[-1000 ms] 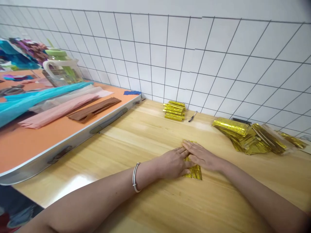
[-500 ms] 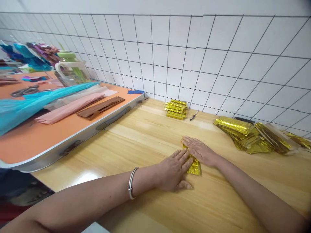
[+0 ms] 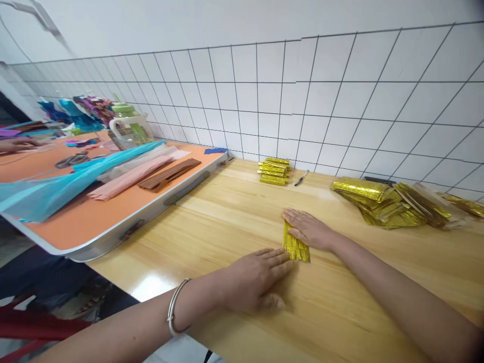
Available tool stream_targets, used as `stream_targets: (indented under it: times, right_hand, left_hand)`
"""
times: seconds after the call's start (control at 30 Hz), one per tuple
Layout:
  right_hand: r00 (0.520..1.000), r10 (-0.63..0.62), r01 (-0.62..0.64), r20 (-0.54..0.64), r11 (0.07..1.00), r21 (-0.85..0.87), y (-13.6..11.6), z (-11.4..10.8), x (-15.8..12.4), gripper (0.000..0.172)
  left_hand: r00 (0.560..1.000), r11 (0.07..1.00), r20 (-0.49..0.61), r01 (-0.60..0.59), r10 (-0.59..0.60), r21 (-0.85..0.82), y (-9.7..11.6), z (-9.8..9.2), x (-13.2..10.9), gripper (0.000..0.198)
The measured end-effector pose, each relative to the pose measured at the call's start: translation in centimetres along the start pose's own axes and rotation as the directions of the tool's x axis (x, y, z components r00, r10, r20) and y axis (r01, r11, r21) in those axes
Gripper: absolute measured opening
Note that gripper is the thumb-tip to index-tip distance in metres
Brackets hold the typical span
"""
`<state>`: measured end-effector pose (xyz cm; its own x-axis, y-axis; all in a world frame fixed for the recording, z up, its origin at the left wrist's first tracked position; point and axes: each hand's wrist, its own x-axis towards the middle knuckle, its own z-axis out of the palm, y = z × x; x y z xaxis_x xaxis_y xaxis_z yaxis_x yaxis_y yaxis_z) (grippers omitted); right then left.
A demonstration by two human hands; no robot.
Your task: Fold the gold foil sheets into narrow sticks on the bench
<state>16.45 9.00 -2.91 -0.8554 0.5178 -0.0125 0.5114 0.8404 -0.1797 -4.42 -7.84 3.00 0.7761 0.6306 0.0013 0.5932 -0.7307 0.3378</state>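
A creased strip of shiny gold foil paper lies flat on the wooden table. My right hand rests palm down over its far end, fingers stretched out and covering part of it. At the near end is my left hand, open and flat, its fingertips at the strip's lower left edge. Whether those fingertips touch the foil is hard to tell. A silver bangle circles my left wrist.
Folded gold strips are stacked by the tiled wall, beside a pen. More gold foil paper is heaped at right. On the orange-topped table lie blue, pink and brown papers, scissors and a green-lidded jug. A co-worker's hand shows far left.
My left hand has slid toward me and left along the foil, uncovering more of it. My right hand stays on the far end. The view has turned slightly left.
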Motion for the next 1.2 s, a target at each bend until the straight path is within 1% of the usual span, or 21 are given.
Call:
stream_targets:
  times: [0.07,0.13,0.23,0.3,0.4,0.57,0.73,0.83,0.97,1.1,1.2]
  right_hand:
    - [1.000,-0.002,0.002,-0.003,1.000,-0.007,0.1,0.1,0.1,0.062]
    - [1.000,0.002,-0.002,-0.007,1.000,-0.016,0.0,0.0,0.1,0.062]
    - [1.000,0.005,-0.005,-0.005,1.000,-0.028,-0.2,0.0,0.0,0.061]
    - [1.000,-0.003,0.003,-0.007,1.000,-0.030,-0.2,0.0,-0.1,0.060]
    - [1.000,-0.005,0.004,-0.029,1.000,-0.029,0.0,0.3,0.0,0.058]
    - [0.998,0.040,-0.043,-0.056,0.998,-0.040,0.5,0.5,0.8,0.060]
    - [0.997,0.064,-0.065,-0.037,0.997,-0.034,0.6,0.0,1.3,0.061]
    - [0.998,0.067,-0.068,-0.012,0.997,-0.027,0.5,-0.3,1.5,0.066]
    - [0.996,0.085,-0.086,-0.021,0.996,-0.020,0.6,-0.2,1.8,0.074]
    - [0.991,0.121,-0.120,-0.050,0.993,0.015,1.2,0.0,2.8,0.070]
    - [0.989,0.132,-0.129,-0.065,0.990,0.047,2.1,0.1,4.0,0.065]
  left_hand:
    - [0.999,0.999,-0.049,0.025,-0.024,0.024,-0.1,-0.4,0.9,0.062]
    - [0.995,0.997,-0.088,0.048,-0.042,0.064,-0.1,-0.1,2.1,0.059]
    - [0.996,0.991,-0.068,0.065,-0.057,0.114,0.5,1.3,3.6,0.064]
    - [0.994,0.986,-0.064,0.099,-0.091,0.131,1.0,2.1,4.0,0.074]
    - [0.992,0.983,-0.068,0.116,-0.107,0.139,1.5,2.5,3.9,0.081]
    - [0.994,0.978,-0.073,0.093,-0.081,0.184,1.6,2.0,3.8,0.084]
    - [0.992,0.968,-0.104,0.096,-0.074,0.231,1.6,2.5,3.9,0.084]
    - [0.991,0.964,-0.108,0.099,-0.074,0.245,1.7,2.6,3.9,0.085]
    - [0.992,0.960,-0.102,0.100,-0.075,0.260,1.6,2.4,3.7,0.084]
    - [0.993,0.956,-0.091,0.101,-0.079,0.275,1.6,2.3,3.7,0.082]
    - [0.993,0.951,-0.087,0.106,-0.084,0.290,1.5,2.3,3.7,0.081]
